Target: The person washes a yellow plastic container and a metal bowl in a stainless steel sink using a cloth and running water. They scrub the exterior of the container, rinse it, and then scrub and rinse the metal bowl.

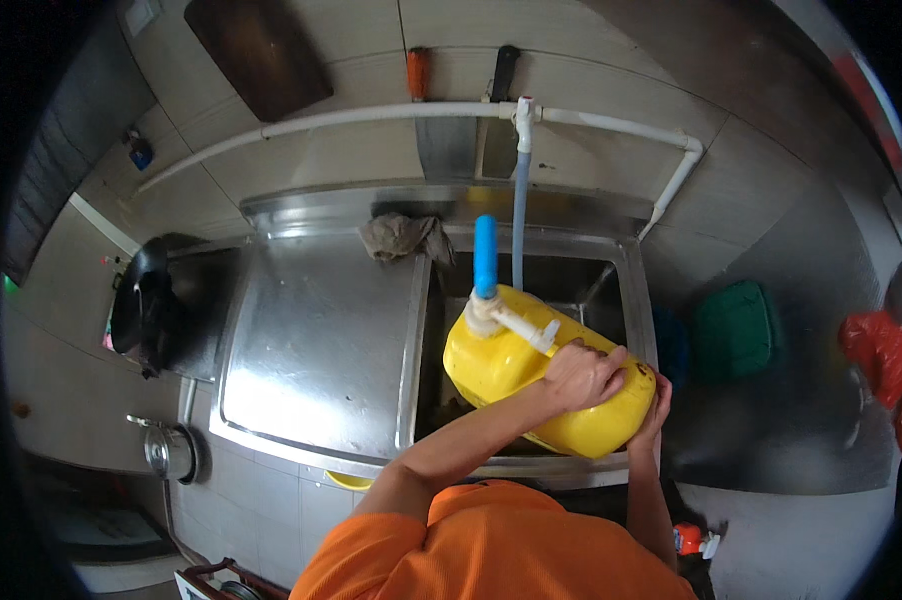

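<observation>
A large yellow plastic jug lies tilted over the sink basin, its neck toward the far left. A white pump top with a blue upright handle is fitted on the neck, and its pale spout points toward my hands. My left hand is closed on the upper side of the jug; what lies under its fingers is hidden. Around the jug's right end my right hand is wrapped, its palm partly out of sight. A blue-grey hose drops from the wall tap into the basin behind the jug.
Left of the basin lies a steel drainboard, with a crumpled grey rag at its back edge. Two knives hang behind the white pipe. A black wok stands far left, a green basin and red plastic bags to the right.
</observation>
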